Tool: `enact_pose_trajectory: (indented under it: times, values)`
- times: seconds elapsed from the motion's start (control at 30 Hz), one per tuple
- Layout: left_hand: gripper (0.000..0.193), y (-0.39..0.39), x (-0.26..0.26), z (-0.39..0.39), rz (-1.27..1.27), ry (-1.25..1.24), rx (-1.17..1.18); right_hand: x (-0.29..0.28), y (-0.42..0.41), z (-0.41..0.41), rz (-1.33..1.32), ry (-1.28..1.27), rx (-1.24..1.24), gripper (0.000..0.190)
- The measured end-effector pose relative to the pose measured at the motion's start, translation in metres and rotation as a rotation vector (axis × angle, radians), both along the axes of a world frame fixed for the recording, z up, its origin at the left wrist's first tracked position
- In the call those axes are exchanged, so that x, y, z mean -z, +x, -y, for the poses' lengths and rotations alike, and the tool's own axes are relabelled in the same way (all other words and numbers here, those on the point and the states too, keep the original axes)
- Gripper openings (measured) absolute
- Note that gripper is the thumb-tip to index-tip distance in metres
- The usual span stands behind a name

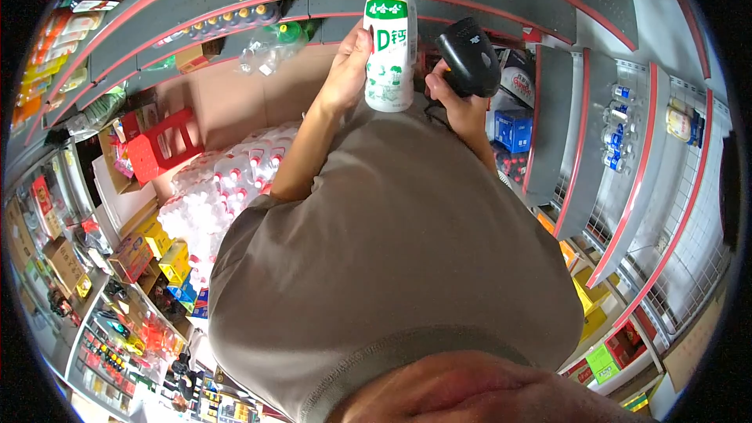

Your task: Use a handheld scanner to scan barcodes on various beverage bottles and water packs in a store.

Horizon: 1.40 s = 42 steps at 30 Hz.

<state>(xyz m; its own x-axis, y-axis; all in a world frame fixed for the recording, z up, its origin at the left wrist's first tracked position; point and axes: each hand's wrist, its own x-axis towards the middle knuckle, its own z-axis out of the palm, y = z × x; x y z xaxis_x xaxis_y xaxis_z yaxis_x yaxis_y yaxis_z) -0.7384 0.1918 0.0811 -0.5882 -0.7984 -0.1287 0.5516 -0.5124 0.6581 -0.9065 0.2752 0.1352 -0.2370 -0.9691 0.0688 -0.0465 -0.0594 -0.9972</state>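
Note:
My left hand (345, 73) grips the side of a white plastic drink bottle (390, 47), its thumb lying along the bottle's edge. The bottle has a green screw cap and a printed front that faces me, with its cap end pointing away. A black handheld barcode scanner (470, 59) is in my right hand (464, 110), fingers wrapped around its handle. The scanner's head is to the right of the bottle, with a gap between the two. Most of the scanner's handle is hidden by my fingers.
Grey metal shelves (223, 9) with red edging curve across the front. Shrink-wrapped bottles with red caps (229, 188) are stacked at left, near a red plastic crate (165, 145). More shelving (608, 188) at right carries several small bottles (615, 129). A blue box (514, 130) is beyond my right hand.

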Motion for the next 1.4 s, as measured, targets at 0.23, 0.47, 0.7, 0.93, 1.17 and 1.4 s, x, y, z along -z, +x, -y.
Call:
enact_pose_trajectory:
  times: [0.23, 0.47, 0.7, 0.93, 1.17, 1.4]
  values:
    - [0.044, -0.002, -0.021, -0.002, 0.153, -0.154, -0.130, 0.002, -0.001, -0.006, 0.186, 0.085, 0.043, 0.016]
    - [0.032, -0.001, -0.028, -0.002, 0.149, -0.082, -0.164, 0.004, -0.003, -0.008, 0.232, 0.068, 0.021, 0.015]
    - [0.028, 0.001, -0.034, 0.000, 0.204, -0.132, -0.290, 0.000, -0.001, -0.007, 0.301, 0.035, -0.031, 0.010]
    - [0.027, 0.005, -0.038, -0.001, 0.217, -0.128, -0.342, 0.000, -0.001, -0.012, 0.336, 0.045, -0.024, 0.008]
    - [0.025, 0.007, -0.030, -0.003, 0.196, -0.138, -0.355, -0.003, 0.001, -0.014, 0.252, 0.072, -0.050, 0.014]
    - [0.043, 0.011, -0.022, -0.001, 0.165, -0.071, -0.218, 0.002, -0.002, -0.018, 0.313, 0.047, -0.023, 0.009]
